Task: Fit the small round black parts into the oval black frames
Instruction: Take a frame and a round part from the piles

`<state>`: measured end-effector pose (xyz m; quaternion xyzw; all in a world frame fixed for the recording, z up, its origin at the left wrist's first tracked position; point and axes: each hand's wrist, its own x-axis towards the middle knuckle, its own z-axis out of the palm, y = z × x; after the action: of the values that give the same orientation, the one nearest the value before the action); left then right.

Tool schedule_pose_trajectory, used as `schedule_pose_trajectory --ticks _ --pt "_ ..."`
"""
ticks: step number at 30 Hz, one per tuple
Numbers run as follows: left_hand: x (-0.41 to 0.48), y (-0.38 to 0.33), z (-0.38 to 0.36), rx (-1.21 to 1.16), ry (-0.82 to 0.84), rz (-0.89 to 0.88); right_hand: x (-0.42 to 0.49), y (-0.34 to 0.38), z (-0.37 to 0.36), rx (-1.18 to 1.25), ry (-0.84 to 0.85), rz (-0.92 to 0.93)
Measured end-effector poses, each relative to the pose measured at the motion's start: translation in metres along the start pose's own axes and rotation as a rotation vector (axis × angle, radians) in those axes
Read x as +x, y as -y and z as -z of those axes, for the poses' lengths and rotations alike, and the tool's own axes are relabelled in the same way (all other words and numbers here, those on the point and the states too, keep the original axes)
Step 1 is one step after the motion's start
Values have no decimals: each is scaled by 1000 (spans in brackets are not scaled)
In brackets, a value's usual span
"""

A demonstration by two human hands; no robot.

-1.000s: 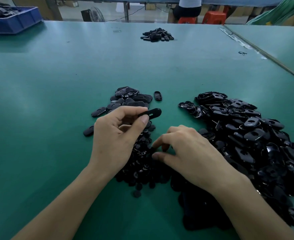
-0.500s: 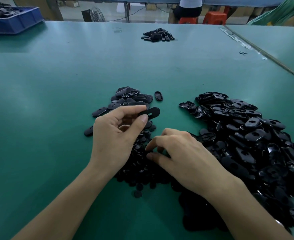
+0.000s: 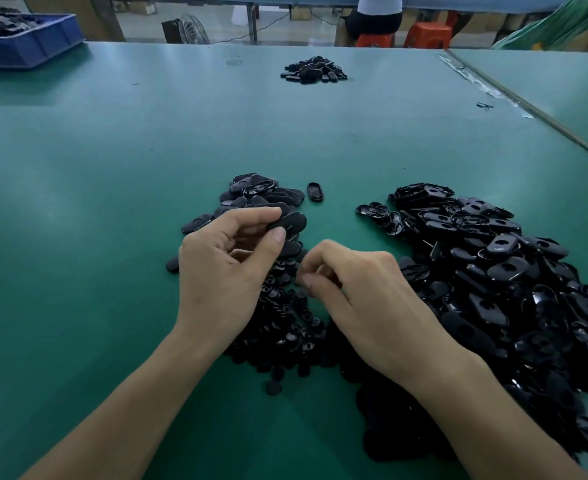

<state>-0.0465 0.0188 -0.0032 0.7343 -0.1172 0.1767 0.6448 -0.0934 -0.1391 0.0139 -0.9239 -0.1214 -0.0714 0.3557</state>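
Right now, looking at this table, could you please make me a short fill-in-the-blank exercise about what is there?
1. The left hand pinches exactly ____ oval frame.
2. The crate at the far corner is ____ in colour.
3. The large heap of frames lies to the ____ of the right hand.
Missing words: one; blue; right.

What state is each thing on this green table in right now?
left hand, pinching the oval frame
right hand, fingers curled over the small round parts, grip unclear
small round parts, loose heap under both hands
frame pile, loose heap at the right
lone frame, lying flat, apart from the piles
blue crate, holds dark parts
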Motion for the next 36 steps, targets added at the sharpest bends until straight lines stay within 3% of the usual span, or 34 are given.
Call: schedule_pose_trajectory --ticks 6,17,36 --pt "-1 1 1 -22 -34 47 1 -2 4 18 -128 33" --pt "-4 4 -1 -49 48 81 2 -4 5 51 -361 53" --pt "-7 1 -2 -12 188 61 2 -3 7 59 -399 67"
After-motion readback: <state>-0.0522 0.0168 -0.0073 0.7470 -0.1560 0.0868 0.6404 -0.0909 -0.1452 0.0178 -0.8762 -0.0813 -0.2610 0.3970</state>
